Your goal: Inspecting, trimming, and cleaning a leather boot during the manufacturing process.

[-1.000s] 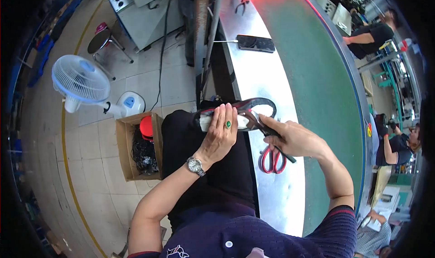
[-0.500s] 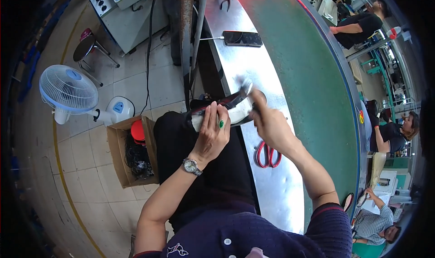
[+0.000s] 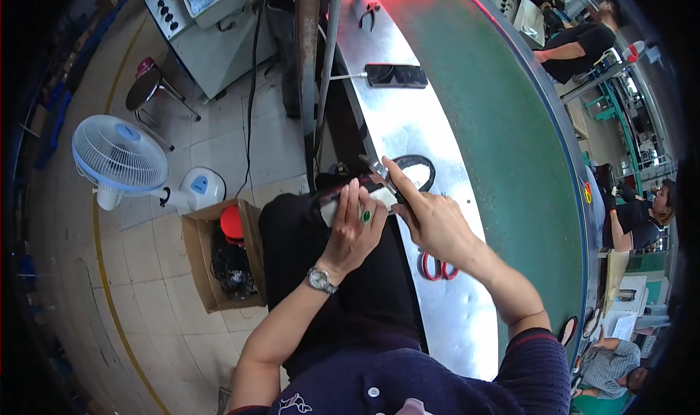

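A dark shoe with a white insole [image 3: 417, 176] lies between my thigh and the edge of the metal bench. My left hand [image 3: 355, 224], with a green ring and a wristwatch, holds the shoe near its middle; the straight fingers lie across the insole and touch the dark rim. The thumb is partly hidden. My right hand [image 3: 435, 222] is closed round the dark handle of what looks like a hammer [image 3: 377, 169]. Its metal head is over the far side of the shoe, close to my left fingertips; whether it touches cannot be seen.
Red-handled scissors [image 3: 437, 268], a plugged-in phone [image 3: 396, 75] and pliers [image 3: 370, 16] lie on the metal bench [image 3: 467, 320]. Beyond runs a green belt [image 3: 503, 167]. A fan [image 3: 120, 156] and an open carton [image 3: 208, 269] stand at left. Several people work at right.
The blurred hammer head has come down and nearer, toward the shoe. My right hand has lowered with it, uncovering the shoe's rounded end. My left hand stays on the shoe; the whole view has shifted slightly.
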Motion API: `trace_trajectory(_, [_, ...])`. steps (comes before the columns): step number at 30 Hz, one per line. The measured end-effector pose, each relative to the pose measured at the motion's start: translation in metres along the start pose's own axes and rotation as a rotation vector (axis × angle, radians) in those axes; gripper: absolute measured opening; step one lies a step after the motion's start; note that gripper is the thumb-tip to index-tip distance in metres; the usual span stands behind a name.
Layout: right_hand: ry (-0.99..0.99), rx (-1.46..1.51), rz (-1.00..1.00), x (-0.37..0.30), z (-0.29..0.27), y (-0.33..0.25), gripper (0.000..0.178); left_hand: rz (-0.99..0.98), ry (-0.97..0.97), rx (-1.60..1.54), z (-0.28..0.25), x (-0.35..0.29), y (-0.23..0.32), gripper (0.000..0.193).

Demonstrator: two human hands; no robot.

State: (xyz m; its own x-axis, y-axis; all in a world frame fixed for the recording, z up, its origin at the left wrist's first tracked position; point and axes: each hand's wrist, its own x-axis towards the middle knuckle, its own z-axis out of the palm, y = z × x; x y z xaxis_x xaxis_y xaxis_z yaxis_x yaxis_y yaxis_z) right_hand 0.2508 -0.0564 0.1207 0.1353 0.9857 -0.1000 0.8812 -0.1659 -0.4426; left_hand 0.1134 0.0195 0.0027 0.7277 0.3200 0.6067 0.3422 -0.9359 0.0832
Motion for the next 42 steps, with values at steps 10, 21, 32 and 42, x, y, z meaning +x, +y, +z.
trace_trajectory(10, [0.005, 0.034, -0.024, -0.003, 0.002, 0.002, 0.075, -0.236, -0.457, 0.047, -0.051, 0.012, -0.009, 0.048])
trace_trajectory(21, [0.292, 0.224, -0.227, 0.008, 0.024, -0.005, 0.079, -0.164, -0.21, 0.113, -0.031, -0.009, -0.013, 0.048])
trace_trajectory(32, [0.124, 0.203, 0.007, -0.001, 0.035, -0.007, 0.095, -0.249, -0.145, -0.197, -0.029, -0.012, -0.008, 0.064])
trace_trajectory(42, [0.145, 0.245, -0.085, 0.002, 0.047, -0.009, 0.104, -0.397, -0.113, -0.272, -0.046, 0.001, -0.011, 0.069])
